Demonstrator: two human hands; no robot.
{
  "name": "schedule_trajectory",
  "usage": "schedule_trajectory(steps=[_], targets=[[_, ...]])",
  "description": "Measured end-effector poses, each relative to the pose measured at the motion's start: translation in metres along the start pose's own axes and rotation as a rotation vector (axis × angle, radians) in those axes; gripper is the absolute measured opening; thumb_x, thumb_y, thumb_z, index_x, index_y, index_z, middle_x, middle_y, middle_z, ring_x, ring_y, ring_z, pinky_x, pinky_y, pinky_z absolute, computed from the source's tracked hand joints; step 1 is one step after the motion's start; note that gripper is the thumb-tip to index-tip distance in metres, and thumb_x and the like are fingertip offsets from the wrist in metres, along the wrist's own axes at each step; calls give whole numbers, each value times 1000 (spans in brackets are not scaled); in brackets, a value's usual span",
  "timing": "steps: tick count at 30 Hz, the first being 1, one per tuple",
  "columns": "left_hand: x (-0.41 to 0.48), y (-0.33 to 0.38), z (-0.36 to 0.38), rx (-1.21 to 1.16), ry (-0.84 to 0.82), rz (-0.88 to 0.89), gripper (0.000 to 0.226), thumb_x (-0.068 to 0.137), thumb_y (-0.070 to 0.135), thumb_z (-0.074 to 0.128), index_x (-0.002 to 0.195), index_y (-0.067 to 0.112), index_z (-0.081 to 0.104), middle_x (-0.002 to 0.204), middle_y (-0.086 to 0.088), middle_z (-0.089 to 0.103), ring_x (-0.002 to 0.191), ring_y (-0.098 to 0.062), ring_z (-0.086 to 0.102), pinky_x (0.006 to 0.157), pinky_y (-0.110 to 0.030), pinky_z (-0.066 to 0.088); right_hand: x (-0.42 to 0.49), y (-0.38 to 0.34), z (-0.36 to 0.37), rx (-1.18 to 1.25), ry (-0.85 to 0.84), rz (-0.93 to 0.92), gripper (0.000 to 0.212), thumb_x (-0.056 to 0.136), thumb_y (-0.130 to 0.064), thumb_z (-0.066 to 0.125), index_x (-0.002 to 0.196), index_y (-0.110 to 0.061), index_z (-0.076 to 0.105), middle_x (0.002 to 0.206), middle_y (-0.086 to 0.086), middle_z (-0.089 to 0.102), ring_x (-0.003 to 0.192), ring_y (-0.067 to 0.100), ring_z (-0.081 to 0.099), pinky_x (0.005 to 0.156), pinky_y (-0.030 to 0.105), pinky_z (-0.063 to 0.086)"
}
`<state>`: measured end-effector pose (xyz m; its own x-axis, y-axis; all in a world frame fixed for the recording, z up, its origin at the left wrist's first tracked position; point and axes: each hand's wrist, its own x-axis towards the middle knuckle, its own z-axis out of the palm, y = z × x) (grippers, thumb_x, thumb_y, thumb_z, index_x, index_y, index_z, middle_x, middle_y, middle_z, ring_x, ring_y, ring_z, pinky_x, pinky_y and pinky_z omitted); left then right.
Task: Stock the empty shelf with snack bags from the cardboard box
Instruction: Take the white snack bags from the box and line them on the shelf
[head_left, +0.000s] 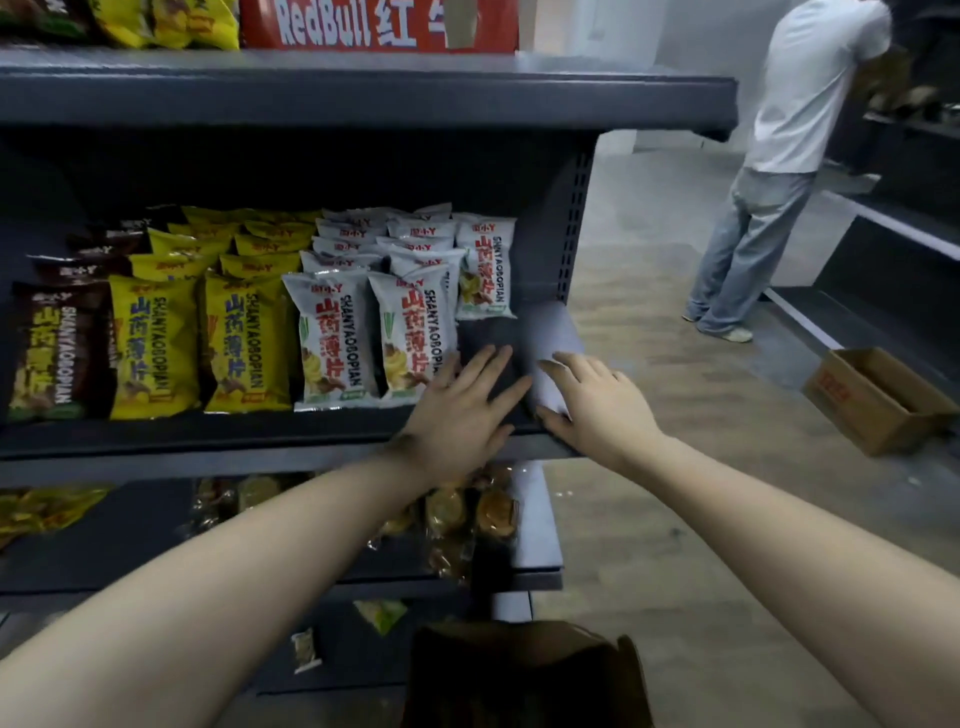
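The dark grey shelf (208, 431) holds rows of upright snack bags: brown bags (47, 353) at the left, yellow bags (156, 343) in the middle, white bags (332, 338) to the right. A bare gap sits at the shelf's right end. My left hand (457, 410) lies over that gap with straight fingers, its fingertips beside the front white bag (410, 338), holding nothing. My right hand (597, 400) is spread at the shelf's right front corner, empty. A brown cardboard box (524, 675) sits below me at the bottom edge; its contents are not visible.
A lower shelf (540, 540) carries clear packs of pastries (467, 514). Above, a shelf holds yellow bags and a red RedBull carton (379, 26). In the aisle to the right a person (779, 156) stands at another rack, and an open cardboard box (878, 400) lies on the wooden floor.
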<state>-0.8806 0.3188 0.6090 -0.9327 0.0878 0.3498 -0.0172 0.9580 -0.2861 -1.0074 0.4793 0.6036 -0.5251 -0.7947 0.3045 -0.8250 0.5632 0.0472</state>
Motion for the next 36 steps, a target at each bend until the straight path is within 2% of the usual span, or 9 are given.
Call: schedule_trajectory(steps=[4,7,10,16,21,23,27,32,36], targets=[[-21,45,8,-124,10,32,51,85,40,41,129,18,57,136,-13,55,124,-28,53,102,-45,44,-59,-1,6,49,26,-26,53,77,-42,62,123,-15,60,123,7,63,106,28,64,70,38,54],[-47,71,24,-143,-11,115,50,88,39,45,133,20,50,141,-10,50,127,-26,50,107,-41,36,-100,0,16,49,-22,-45,54,79,-46,53,123,-15,61,123,4,64,105,25,64,72,35,54],[-74,92,43,-137,-136,137,51,87,41,42,133,20,47,140,-8,50,127,-25,49,102,-39,30,-135,2,35,50,-101,-78,52,79,-45,56,121,-15,61,119,4,65,99,25,66,73,33,54],[-132,118,78,-256,-454,118,53,84,39,36,127,17,56,132,-8,54,117,-27,53,91,-38,48,-194,-20,87,133,-277,-73,58,67,-42,70,119,-17,63,116,1,66,94,22,68,67,31,55],[-166,134,95,-316,-733,19,59,97,39,38,150,17,21,158,-9,12,143,-29,18,115,-41,20,-228,-49,123,191,-417,-39,55,69,-45,65,117,-17,63,116,2,66,94,22,67,66,31,57],[-175,140,103,-318,-715,7,62,94,38,46,148,15,27,158,-13,11,145,-31,15,115,-44,23,-237,-58,136,217,-473,-18,53,75,-44,62,121,-16,61,119,5,64,101,24,65,69,32,57],[-188,158,116,-329,-661,-44,68,64,28,77,127,9,58,141,-19,46,130,-35,45,96,-45,49,-252,-72,157,261,-597,57,58,91,-45,46,140,-15,43,139,4,48,120,24,50,86,36,51],[-206,187,125,-410,-576,-114,75,70,23,72,138,6,46,149,-26,28,139,-37,20,105,-49,39,-275,-81,177,290,-692,192,57,93,-47,43,142,-17,39,140,2,45,123,21,47,88,35,51],[-212,199,133,-409,-594,-148,85,68,19,74,143,6,37,150,-25,23,141,-38,20,109,-52,33,-287,-88,189,323,-762,267,54,93,-47,44,138,-17,43,136,3,47,121,22,48,87,36,51]])
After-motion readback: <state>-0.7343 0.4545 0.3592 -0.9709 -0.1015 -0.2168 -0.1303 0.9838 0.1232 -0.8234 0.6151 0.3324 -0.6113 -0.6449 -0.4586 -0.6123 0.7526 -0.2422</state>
